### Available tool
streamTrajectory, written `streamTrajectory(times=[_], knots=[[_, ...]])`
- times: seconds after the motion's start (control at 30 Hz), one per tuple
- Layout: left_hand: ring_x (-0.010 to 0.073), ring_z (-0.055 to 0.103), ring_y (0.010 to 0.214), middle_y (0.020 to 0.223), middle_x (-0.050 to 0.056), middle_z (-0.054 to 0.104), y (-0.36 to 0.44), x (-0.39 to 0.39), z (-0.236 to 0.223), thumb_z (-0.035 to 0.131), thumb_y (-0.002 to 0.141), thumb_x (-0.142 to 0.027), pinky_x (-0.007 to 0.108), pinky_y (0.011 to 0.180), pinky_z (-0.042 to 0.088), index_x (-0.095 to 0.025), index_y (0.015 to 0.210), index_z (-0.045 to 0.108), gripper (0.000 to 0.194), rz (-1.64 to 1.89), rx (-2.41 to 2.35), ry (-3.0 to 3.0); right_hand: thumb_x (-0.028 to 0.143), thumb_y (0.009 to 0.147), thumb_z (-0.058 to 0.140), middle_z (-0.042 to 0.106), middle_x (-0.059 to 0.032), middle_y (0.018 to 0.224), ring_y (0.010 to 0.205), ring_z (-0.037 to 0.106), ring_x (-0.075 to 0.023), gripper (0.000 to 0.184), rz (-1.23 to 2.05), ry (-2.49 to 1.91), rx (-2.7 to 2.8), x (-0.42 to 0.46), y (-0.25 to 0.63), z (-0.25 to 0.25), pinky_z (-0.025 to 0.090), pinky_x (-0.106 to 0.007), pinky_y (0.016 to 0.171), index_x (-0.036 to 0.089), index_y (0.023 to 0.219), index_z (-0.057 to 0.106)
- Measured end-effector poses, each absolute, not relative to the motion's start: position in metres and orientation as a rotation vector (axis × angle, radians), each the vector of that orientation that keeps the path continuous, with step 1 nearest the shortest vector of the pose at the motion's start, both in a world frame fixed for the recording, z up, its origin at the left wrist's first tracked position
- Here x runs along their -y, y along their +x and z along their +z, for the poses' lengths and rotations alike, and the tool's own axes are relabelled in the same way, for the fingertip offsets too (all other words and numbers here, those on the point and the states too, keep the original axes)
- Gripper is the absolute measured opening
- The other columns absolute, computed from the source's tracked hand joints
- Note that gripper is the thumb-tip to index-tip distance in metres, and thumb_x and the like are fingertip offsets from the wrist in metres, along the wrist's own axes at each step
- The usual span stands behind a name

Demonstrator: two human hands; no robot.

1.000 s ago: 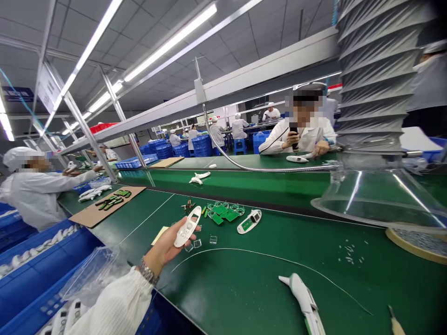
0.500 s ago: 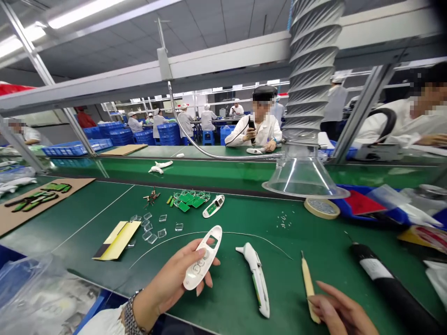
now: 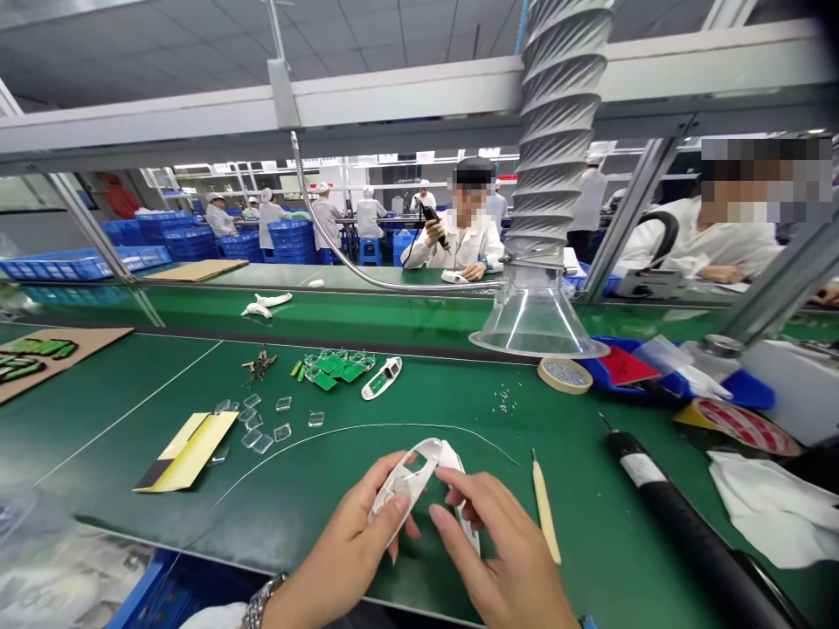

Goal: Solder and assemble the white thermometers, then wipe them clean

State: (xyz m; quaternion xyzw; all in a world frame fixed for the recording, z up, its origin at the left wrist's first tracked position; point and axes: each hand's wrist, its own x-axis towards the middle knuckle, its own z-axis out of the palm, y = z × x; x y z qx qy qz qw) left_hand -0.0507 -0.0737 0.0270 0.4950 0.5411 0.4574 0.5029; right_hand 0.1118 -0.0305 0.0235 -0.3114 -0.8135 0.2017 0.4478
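Note:
My left hand point(image 3: 350, 542) holds a white oval plastic shell point(image 3: 403, 489) with a window opening and round button shapes, thumb on its face. Just behind the shell is a white handheld device body point(image 3: 451, 456), shaped like an ear thermometer, partly hidden by my right hand. My right hand point(image 3: 502, 546) is over that body, its thumb and index finger apart near the shell's edge; whether the fingertips touch either part is unclear. To the right lies a pale-handled pick tool point(image 3: 545, 511) on the green table point(image 3: 294, 515).
Clear plastic windows point(image 3: 262, 443), green circuit boards point(image 3: 337, 367) and another shell point(image 3: 381, 378) lie toward the back. A folded yellow card point(image 3: 190, 450) is at left. A black electric screwdriver point(image 3: 682, 515) lies at right. A clear extraction hood point(image 3: 537, 323) hangs above. Co-workers sit opposite.
My right hand has let go of the pick tool and moved left to the device body. The shell in my left hand is now beside that body. The view has shifted right.

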Motion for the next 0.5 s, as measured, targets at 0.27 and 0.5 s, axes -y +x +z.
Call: streamTrajectory(times=[0.27, 0.5], knots=[[0.0155, 0.056, 0.084, 0.110, 0.005, 0.058, -0.040, 0.076, 0.025, 0.038, 0.088, -0.041, 0.025, 0.077, 0.044, -0.029, 0.127, 0.036, 0.041, 1.125, -1.422, 1.396, 0.027, 0.092, 0.041, 0.061, -0.0064, 0.078, 0.070, 0.058, -0.0191, 0.026, 0.241, -0.817, 2.069, 0.026, 0.099, 0.016, 0.048, -0.029, 0.059, 0.017, 0.111, 0.054], [0.0215, 0.053, 0.104, 0.117, 0.008, 0.056, -0.026, 0.067, 0.011, 0.047, 0.083, -0.043, 0.029, 0.088, 0.042, -0.025, 0.116, 0.041, 0.038, 1.201, -1.378, 1.292, 0.025, 0.091, 0.043, 0.061, -0.0074, 0.085, 0.074, 0.057, -0.0196, 0.025, 0.357, -0.901, 1.986, 0.026, 0.103, 0.005, 0.048, -0.029, 0.063, 0.017, 0.113, 0.053]])
